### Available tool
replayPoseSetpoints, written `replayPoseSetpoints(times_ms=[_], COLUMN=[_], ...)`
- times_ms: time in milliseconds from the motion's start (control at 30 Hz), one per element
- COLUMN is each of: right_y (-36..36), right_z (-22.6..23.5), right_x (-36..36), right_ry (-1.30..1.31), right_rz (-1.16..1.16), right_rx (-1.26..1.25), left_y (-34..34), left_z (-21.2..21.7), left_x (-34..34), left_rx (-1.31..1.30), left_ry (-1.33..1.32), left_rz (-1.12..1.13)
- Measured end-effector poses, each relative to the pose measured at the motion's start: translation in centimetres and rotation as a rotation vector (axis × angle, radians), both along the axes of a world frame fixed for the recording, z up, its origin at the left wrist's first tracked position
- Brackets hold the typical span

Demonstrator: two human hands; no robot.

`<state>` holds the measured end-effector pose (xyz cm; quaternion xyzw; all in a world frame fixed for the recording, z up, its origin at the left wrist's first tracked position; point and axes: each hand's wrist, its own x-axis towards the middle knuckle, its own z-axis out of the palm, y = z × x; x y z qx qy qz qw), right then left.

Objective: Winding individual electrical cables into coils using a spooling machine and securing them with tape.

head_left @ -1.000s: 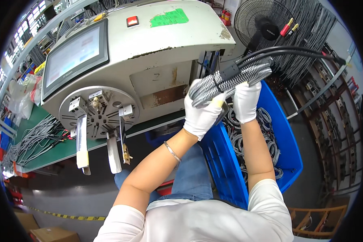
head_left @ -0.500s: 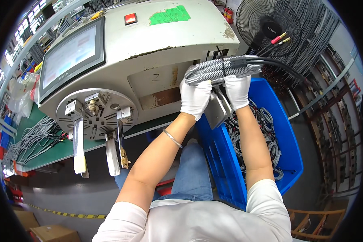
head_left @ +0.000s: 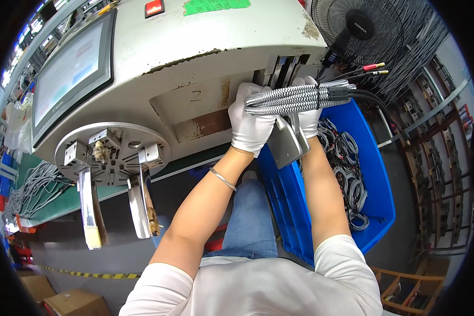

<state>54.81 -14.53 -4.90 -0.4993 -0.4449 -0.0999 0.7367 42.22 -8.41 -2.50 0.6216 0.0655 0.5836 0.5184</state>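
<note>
A bundle of grey-and-white braided cable [head_left: 289, 101] lies across both hands in front of the machine's right end. A dark tie circles it near its right end, where black leads run on to red and gold plugs [head_left: 374, 67]. My left hand [head_left: 252, 124], in a white glove, is closed around the bundle's left part. My right hand [head_left: 307, 120], gloved too, grips it from behind near the tie, its fingers partly hidden. Just below the bundle, between my hands, stick out grey metal plates [head_left: 287, 147] of the machine.
The pale machine [head_left: 195, 68] carries a screen [head_left: 71, 71] and a slotted round disc [head_left: 116, 158] with curved arms jutting toward me. A blue bin [head_left: 376, 231] of coiled cables stands below my right arm. Behind is a black fan [head_left: 358, 26]; more cables [head_left: 42, 181] lie on the green table.
My hands and the cable bundle have come closer to the slots in the machine's end. The right hand has moved up behind the bundle. The whole view has shifted slightly.
</note>
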Motion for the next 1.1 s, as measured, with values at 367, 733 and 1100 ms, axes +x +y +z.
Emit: replayPoseSetpoints(times_ms=[367,733,1100], right_y=[-1.1,-13.3,-23.4], right_z=[1.3,9.5,3.1], right_x=[0.1,-11.9,-11.9], right_ry=[-0.278,0.4,1.381], right_rz=[-0.228,0.368,0.545], right_rx=[-0.284,0.139,0.363], left_y=[-0.3,-6.4,-10.5], left_z=[0.5,9.7,8.6], left_x=[-0.3,-10.2,-8.7], left_rx=[0.062,-0.225,1.22], left_ry=[-0.03,0.492,0.313], left_rz=[0.107,-0.629,-0.015])
